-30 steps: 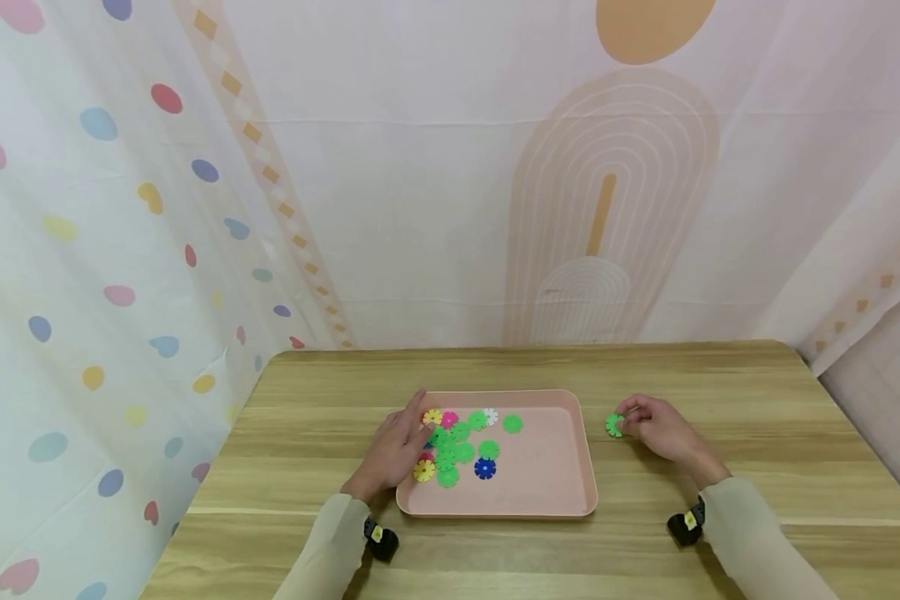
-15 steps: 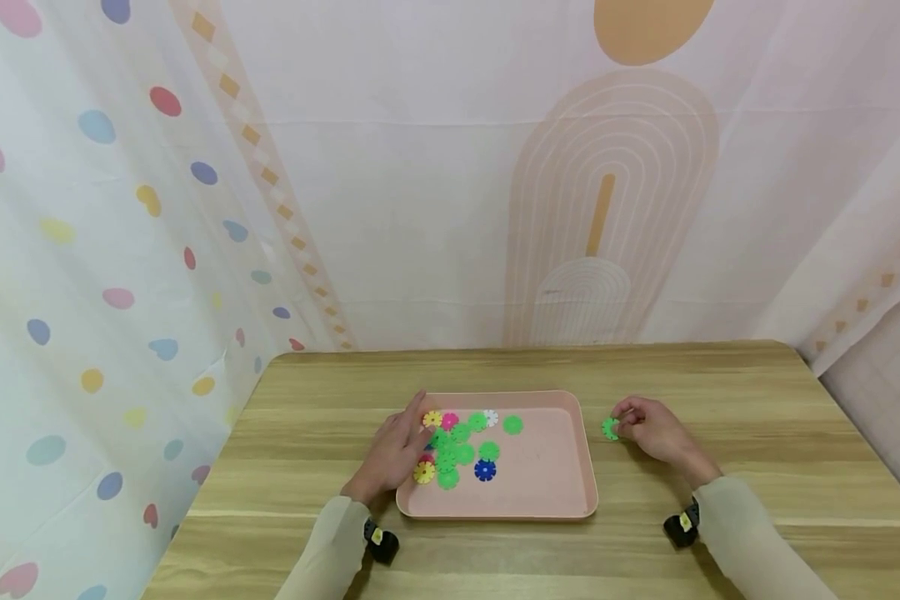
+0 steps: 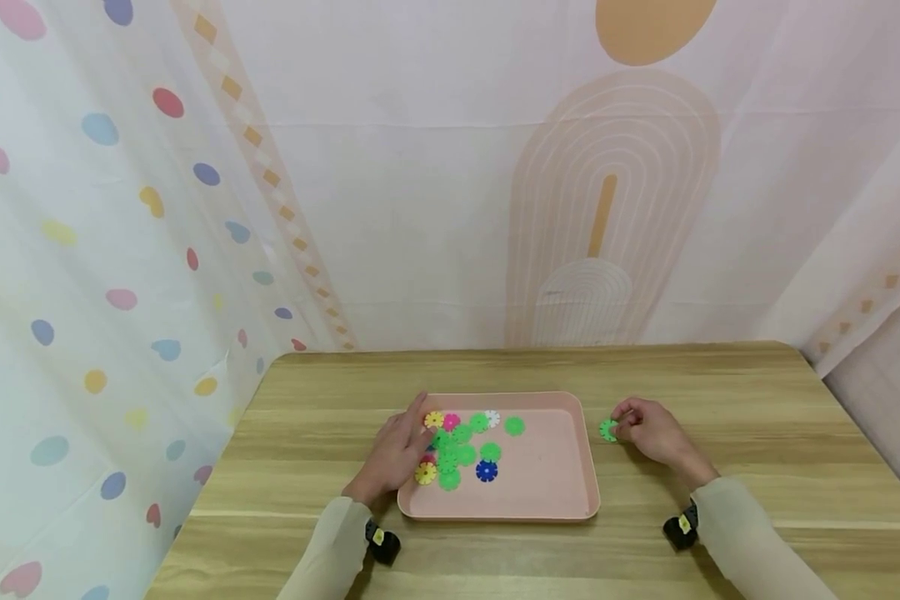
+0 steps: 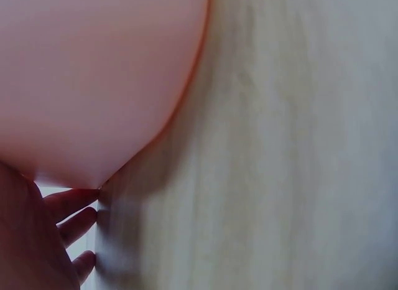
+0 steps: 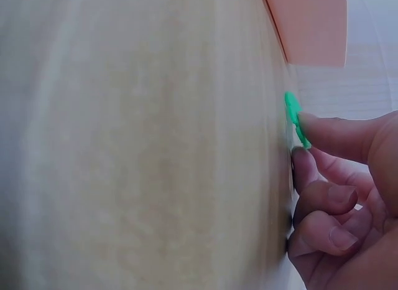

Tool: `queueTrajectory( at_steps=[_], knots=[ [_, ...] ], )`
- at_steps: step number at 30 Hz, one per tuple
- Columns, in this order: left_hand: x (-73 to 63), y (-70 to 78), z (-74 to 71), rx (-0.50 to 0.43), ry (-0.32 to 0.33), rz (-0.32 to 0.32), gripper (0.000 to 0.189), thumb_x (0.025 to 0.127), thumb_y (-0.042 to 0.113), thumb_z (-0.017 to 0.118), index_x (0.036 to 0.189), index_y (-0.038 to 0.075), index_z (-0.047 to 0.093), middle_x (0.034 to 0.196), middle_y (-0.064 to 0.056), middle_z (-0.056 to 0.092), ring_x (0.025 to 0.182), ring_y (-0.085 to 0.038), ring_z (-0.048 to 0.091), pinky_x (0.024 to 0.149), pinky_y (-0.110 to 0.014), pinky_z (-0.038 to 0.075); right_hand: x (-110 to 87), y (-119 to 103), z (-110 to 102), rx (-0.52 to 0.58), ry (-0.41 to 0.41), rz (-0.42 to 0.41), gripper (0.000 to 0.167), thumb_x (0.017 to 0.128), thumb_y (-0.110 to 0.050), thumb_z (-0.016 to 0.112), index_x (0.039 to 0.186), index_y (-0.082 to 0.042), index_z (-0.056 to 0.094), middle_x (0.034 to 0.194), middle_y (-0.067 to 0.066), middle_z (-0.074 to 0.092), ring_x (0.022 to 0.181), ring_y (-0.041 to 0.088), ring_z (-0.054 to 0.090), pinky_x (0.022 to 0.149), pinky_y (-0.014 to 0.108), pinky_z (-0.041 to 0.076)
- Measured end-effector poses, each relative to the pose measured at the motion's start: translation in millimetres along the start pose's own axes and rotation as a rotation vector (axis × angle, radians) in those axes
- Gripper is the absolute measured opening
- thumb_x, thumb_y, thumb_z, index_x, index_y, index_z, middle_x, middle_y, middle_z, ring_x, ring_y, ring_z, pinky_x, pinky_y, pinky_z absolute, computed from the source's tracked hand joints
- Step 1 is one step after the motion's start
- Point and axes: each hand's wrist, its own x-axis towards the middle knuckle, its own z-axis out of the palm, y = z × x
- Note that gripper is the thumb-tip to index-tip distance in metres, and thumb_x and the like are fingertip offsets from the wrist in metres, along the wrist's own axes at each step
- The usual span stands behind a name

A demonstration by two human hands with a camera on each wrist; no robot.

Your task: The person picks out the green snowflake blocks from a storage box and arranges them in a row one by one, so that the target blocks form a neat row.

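At the left end of a pink tray (image 3: 547, 483), my left hand (image 3: 393, 454) holds the rim. Its thumb reaches inside over the pieces; in the left wrist view, the fingers (image 4: 78, 224) lie along the outside of the tray wall. Right of the tray, my right hand (image 3: 652, 427) pinches a green plastic snowflake disc (image 3: 607, 430) low over the table. The right wrist view shows the thumb on this disc (image 5: 297, 119), which is seen nearly edge-on, while the other fingers curl at the tabletop. The fingertips behind the disc are partly hidden.
Several green snowflake discs (image 3: 513, 426) lie in the tray, mostly heaped on its left side. Among them are a blue disc (image 3: 487, 471), yellow discs (image 3: 425, 473), a pink disc (image 3: 452, 422) and a white disc (image 3: 492, 418). The wooden table (image 3: 330, 383) meets a patterned curtain behind.
My right hand has shifted slightly left, bringing the green snowflake disc a little closer to the tray. The left hand and the pieces in the tray stay put.
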Motion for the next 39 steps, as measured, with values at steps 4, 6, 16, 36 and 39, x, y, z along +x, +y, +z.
queueTrajectory(
  at_steps=[4, 6, 16, 36, 39],
  knots=[
    [-0.4, 1.5, -0.2, -0.004, 0.004, 0.005, 0.065, 0.105, 0.035, 0.046, 0.160, 0.016, 0.018, 0.154, -0.014, 0.042, 0.140, -0.040, 0.034, 0.113, -0.063, 0.025, -1.2, -1.8, 0.3, -0.002, -0.003, 0.001, 0.013, 0.088, -0.004, 0.068, 0.098, 0.001, 0.063, 0.075, 0.003, 0.056, 0.068, 0.017, 0.048, 0.060, 0.027, 0.040],
    [-0.5, 2.1, -0.2, -0.003, 0.001, 0.004, 0.065, 0.105, 0.035, 0.046, 0.160, 0.016, 0.018, 0.154, -0.014, 0.041, 0.140, -0.040, 0.034, 0.113, -0.063, 0.025, -1.8, -2.1, 0.5, -0.003, -0.003, 0.006, 0.013, 0.088, -0.004, 0.068, 0.098, 0.001, 0.063, 0.075, 0.003, 0.056, 0.068, 0.017, 0.048, 0.060, 0.027, 0.040],
    [0.2, 0.5, 0.3, -0.003, -0.007, -0.006, 0.066, 0.104, 0.040, 0.046, 0.160, 0.019, 0.018, 0.155, -0.012, 0.040, 0.140, -0.038, 0.034, 0.112, -0.062, 0.027, -1.5, -2.5, -0.1, 0.007, -0.014, 0.014, 0.014, 0.088, -0.003, 0.067, 0.100, 0.003, 0.062, 0.072, 0.002, 0.052, 0.066, 0.016, 0.047, 0.059, 0.026, 0.039],
    [-0.6, -0.5, 2.0, -0.053, 0.012, -0.014, 0.063, 0.105, 0.037, 0.044, 0.160, 0.020, 0.019, 0.156, -0.013, 0.039, 0.141, -0.039, 0.032, 0.111, -0.065, 0.027, 7.3, -35.2, -5.7, -0.019, -0.025, -0.106, 0.014, 0.094, -0.011, 0.063, 0.105, -0.001, 0.064, 0.086, 0.007, 0.062, 0.075, 0.018, 0.055, 0.063, 0.031, 0.046],
    [-0.9, -0.9, 2.0, -0.065, 0.017, -0.025, 0.063, 0.105, 0.037, 0.044, 0.160, 0.021, 0.019, 0.156, -0.013, 0.038, 0.141, -0.039, 0.031, 0.111, -0.065, 0.027, 11.0, -48.9, -0.1, -0.008, -0.060, -0.152, 0.014, 0.094, -0.008, 0.063, 0.105, 0.000, 0.065, 0.086, 0.006, 0.062, 0.078, 0.018, 0.056, 0.065, 0.031, 0.046]
  ],
)
